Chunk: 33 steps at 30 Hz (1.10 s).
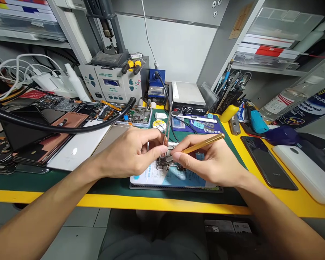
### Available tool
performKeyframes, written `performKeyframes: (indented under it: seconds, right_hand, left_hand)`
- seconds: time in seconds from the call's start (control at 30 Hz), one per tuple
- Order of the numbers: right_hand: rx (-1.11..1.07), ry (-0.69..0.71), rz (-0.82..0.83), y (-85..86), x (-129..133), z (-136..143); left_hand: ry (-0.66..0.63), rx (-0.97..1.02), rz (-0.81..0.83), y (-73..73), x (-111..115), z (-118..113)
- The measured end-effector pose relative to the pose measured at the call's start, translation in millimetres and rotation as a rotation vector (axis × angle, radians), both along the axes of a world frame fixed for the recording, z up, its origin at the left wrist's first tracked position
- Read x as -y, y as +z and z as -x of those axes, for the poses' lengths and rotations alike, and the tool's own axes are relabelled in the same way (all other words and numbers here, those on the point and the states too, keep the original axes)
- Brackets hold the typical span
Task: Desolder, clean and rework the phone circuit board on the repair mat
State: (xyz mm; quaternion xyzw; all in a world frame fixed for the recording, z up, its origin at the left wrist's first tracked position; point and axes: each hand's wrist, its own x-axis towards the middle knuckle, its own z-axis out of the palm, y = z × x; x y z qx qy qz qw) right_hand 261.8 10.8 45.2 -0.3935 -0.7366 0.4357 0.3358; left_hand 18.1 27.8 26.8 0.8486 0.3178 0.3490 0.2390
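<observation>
My left hand (136, 151) is closed in a pinch around metal tweezers (168, 124), which stand nearly upright with their tips down at a small circuit board (162, 164). In my right hand (208, 159) is a slim gold-handled tool (204, 143), held like a pen. Its working end points left, down to the board, and is too small to make out. Both hands are close together over the board, hiding part of it. Underneath lies a white and blue printed pad (148, 180) on the green mat (110, 184).
A grey hot-air station (113, 83) stands behind, its thick black hose (56, 128) curving across the left. Phone parts and a white tablet back (72, 153) lie left. At right are a dark phone (269, 162), a white device (304, 173) and a pen holder (229, 94).
</observation>
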Motion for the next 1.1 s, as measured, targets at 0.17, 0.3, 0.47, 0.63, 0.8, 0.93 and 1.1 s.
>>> performKeyframes:
  seconds: [0.17,0.3,0.47,0.63,0.8,0.93,1.1]
  right_hand:
    - [0.005,0.003,0.005,-0.7,0.6,-1.0]
    - [-0.009,0.012,0.004,0.0,0.6,-1.6]
    - [-0.008,0.012,-0.002,-0.2,0.2,-0.3]
    - [-0.002,0.016,-0.031,0.1,1.4,1.7]
    - [0.011,0.016,-0.051,-0.7,1.4,1.1]
    - [0.014,0.019,-0.070,-1.7,1.4,0.3]
    - [0.025,0.014,-0.065,-1.0,0.5,-0.8]
  left_hand:
    - [0.000,-0.012,-0.015,-1.0,-0.4,1.7]
    - [0.002,-0.025,-0.021,-1.0,-0.2,1.8]
    - [0.003,-0.028,-0.029,-0.6,0.1,1.0]
    - [0.003,-0.022,-0.040,-0.5,0.5,0.7]
    - [0.000,-0.016,-0.048,-0.5,0.6,0.1]
    - [0.002,-0.018,-0.049,0.3,0.4,0.3]
    - [-0.001,-0.024,-0.046,0.3,0.2,0.8]
